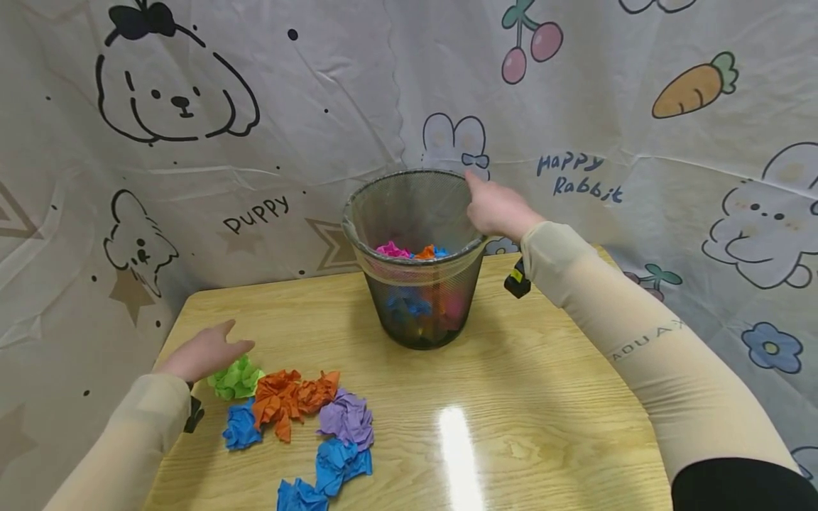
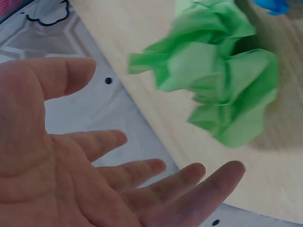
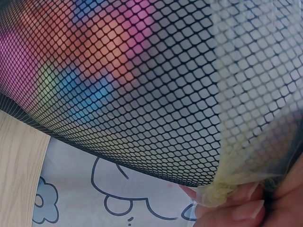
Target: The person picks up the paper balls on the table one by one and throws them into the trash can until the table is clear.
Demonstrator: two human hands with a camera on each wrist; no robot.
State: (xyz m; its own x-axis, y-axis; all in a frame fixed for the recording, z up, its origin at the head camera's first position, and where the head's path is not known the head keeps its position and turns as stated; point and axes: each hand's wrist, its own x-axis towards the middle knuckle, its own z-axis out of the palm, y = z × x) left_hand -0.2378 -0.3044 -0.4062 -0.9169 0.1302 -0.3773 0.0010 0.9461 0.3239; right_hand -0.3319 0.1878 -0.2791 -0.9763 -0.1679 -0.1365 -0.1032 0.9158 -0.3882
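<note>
At the back of the table stands a black mesh wastebasket with a clear bag liner folded over its rim. My right hand is at the basket's right rim, its fingers curled there beside a bunched, yellowish knot of the liner. Pink, orange and blue crumpled papers lie inside the basket. On the left, my left hand hovers by a green crumpled paper ball, fingers spread and palm bare. The left wrist view shows the green paper apart from the fingertips.
Several more paper balls lie at front left: blue, orange, purple and further blue ones. A printed cloth hangs behind and beside the wooden table. A bright reflection crosses the tabletop.
</note>
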